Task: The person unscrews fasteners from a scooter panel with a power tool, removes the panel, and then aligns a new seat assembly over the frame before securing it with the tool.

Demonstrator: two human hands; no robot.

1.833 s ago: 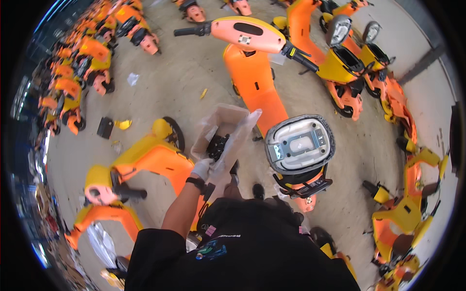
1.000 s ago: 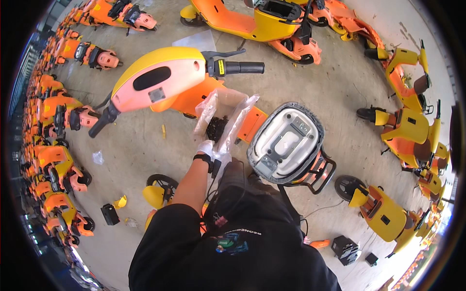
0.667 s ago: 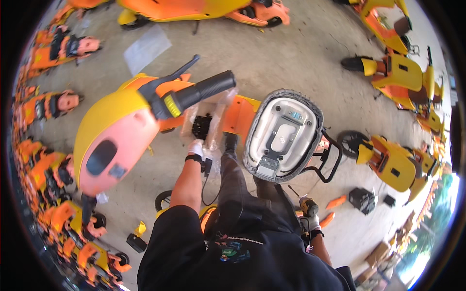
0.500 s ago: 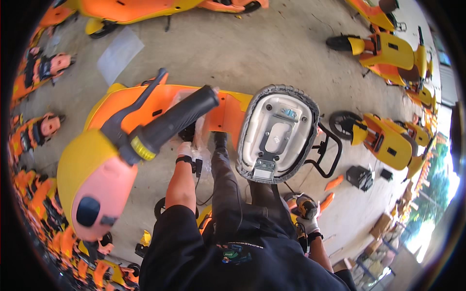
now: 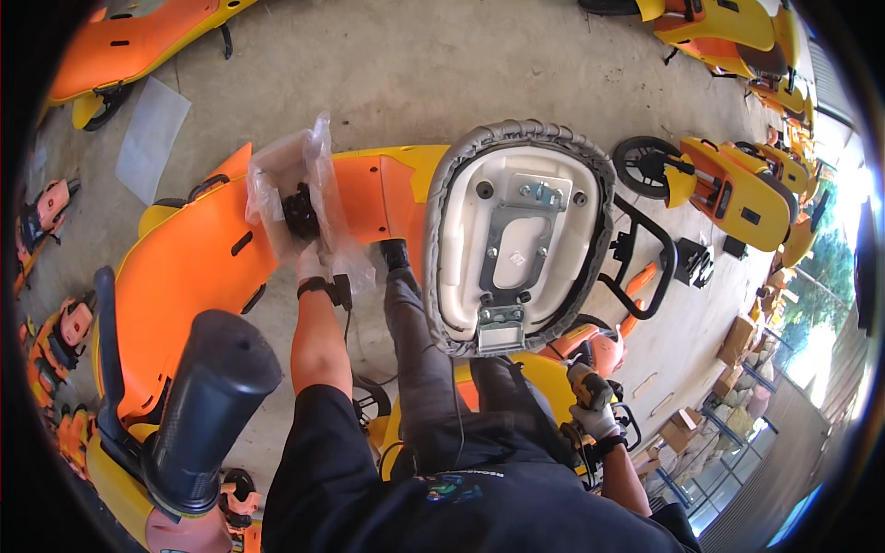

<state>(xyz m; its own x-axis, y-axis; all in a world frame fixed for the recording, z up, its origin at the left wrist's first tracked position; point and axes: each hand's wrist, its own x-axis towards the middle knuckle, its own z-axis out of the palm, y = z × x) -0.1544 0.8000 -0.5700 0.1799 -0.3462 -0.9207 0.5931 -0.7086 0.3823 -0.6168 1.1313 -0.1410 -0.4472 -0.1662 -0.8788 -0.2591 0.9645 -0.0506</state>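
My left hand [image 5: 310,263] reaches to a clear plastic bag [image 5: 355,253] lying across the orange footboard [image 5: 373,189] of a scooter. Small black parts [image 5: 300,214] lie in the bag's opening, just beyond that hand. Its fingertips are hidden among the plastic and the parts, so I cannot make out a grip. Low on the right, my gloved right hand [image 5: 597,421] is closed round a yellow-and-black power drill [image 5: 588,387]. Between my arms the scooter's seat [image 5: 447,267] stands tipped up, showing its white underside, metal bracket and gathered grey cover edge.
A black handlebar grip [image 5: 217,405] rises close at the lower left. The black rear rack [image 5: 659,258] juts out beyond the seat. More scooters [image 5: 728,189] stand on the right. A black box-shaped part [image 5: 693,263] and orange panels [image 5: 636,300] lie on the floor. Cardboard boxes [image 5: 736,341] sit farther right.
The view has shifted, bringing the handlebar grip lower left and the seat larger. My left hand now shows at the bag's opening with the black parts. My right hand keeps the drill.
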